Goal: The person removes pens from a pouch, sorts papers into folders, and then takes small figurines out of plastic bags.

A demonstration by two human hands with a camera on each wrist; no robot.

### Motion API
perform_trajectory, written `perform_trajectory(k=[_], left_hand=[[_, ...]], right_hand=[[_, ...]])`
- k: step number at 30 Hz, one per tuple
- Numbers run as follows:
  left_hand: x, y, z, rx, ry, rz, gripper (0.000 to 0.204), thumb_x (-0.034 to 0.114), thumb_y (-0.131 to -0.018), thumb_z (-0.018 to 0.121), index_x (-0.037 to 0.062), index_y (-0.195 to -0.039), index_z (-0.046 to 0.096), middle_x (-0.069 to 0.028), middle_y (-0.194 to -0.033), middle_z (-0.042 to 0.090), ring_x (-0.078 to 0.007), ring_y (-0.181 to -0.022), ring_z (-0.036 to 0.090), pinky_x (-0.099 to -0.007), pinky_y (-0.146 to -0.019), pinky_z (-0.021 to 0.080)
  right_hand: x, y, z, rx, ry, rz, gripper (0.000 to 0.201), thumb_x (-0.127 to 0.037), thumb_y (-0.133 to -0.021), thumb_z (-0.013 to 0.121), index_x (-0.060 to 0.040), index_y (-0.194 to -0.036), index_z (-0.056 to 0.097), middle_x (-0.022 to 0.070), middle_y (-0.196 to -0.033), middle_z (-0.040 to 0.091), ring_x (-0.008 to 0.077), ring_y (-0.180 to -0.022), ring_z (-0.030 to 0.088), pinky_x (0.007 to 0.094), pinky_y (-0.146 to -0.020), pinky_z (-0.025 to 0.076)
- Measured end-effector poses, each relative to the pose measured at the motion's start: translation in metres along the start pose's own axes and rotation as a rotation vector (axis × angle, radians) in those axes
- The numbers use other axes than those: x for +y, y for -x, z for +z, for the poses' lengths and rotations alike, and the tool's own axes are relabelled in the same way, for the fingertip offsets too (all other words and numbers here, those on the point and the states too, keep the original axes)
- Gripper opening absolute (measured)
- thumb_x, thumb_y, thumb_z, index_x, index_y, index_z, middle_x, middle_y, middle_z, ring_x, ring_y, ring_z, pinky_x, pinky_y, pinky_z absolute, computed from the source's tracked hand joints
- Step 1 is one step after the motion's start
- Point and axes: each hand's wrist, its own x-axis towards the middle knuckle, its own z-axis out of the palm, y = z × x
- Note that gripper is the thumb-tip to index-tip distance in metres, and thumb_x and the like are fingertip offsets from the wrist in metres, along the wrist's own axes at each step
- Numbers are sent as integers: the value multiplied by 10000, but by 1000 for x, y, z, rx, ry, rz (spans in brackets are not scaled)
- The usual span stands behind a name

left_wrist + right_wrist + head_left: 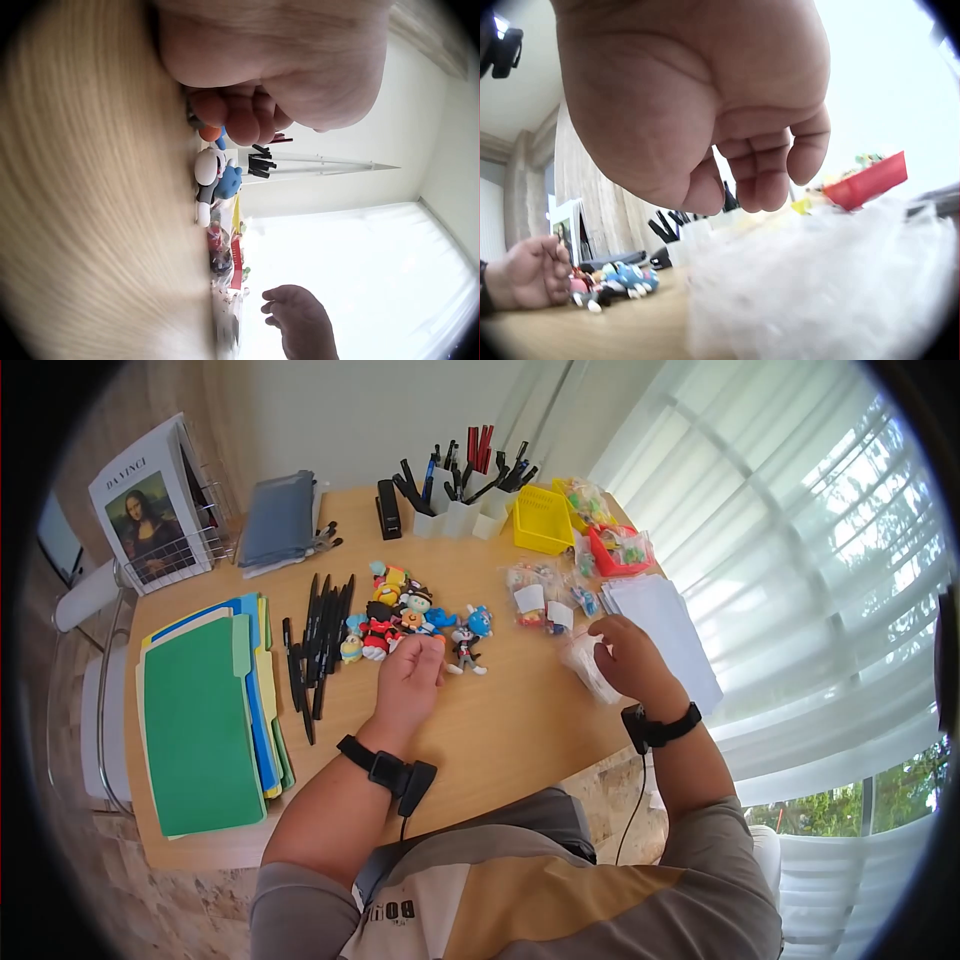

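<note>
My left hand point(412, 668) rests on the table with its fingers loosely curled, right beside a pile of small cartoon figures point(385, 610). Close to its fingertips stands a black-and-white figure point(466, 650), with a blue figure point(480, 621) just behind. In the left wrist view an orange part point(211, 133) of a figure shows by the curled fingers. Above a heap of clear plastic bags point(817, 277) hovers my right hand point(638, 660), its fingers bent and nothing between them. The head view shows the bags partly covered by that hand.
Black pens point(318, 630) and a stack of folders point(200, 720) lie to the left. Bagged figures point(540, 595), a yellow basket point(541, 520) and a red tray point(612, 568) sit at the back right, near white paper point(680, 630). Pen holders point(450, 515) stand at the back.
</note>
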Motion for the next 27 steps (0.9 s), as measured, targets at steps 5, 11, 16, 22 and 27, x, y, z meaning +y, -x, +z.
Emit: perform_trajectory(k=[5, 11, 16, 22, 27], left_hand=[[1, 0, 2, 2, 4, 1, 253, 272, -997, 559, 47, -888, 598, 21, -709, 532, -51, -618, 484, -213, -559, 415], [3, -1, 0, -12, 33, -17, 248, 268, -997, 563, 53, -877, 592, 34, -691, 516, -41, -612, 466, -212, -547, 395], [3, -1, -2, -6, 4, -25, 251, 266, -996, 567, 51, -869, 591, 44, -691, 513, -31, -607, 456, -211, -542, 389], [1, -3, 0, 1, 36, -7, 258, 267, -995, 568, 44, -869, 592, 47, -705, 526, -25, -602, 451, -210, -542, 389], [3, -3, 1, 28, 36, -44, 242, 253, -997, 564, 41, -883, 592, 46, -721, 536, -24, -621, 460, -205, -550, 391]], right_hand=[[-34, -24, -1, -42, -130, 61, 195, -71, -815, 589, -23, -1001, 627, 172, -1009, 651, 362, -948, 628, 426, -825, 512], [-66, -76, 60, -183, 217, 169, 288, -212, -824, 598, 10, -1006, 610, 215, -991, 673, 373, -934, 655, 448, -803, 527], [-68, -108, 81, -260, 267, 430, 428, -185, -824, 585, 59, -1170, 524, 255, -1055, 663, 391, -1034, 637, 449, -852, 532], [-70, -107, 96, -122, 196, 390, 464, -217, -814, 640, 19, -1190, 508, 278, -1092, 649, 407, -1037, 638, 455, -862, 526], [-66, -109, 120, 44, -475, 432, 382, -159, -851, 617, -11, -1186, 510, 174, -1048, 661, 271, -926, 665, 368, -765, 554]])
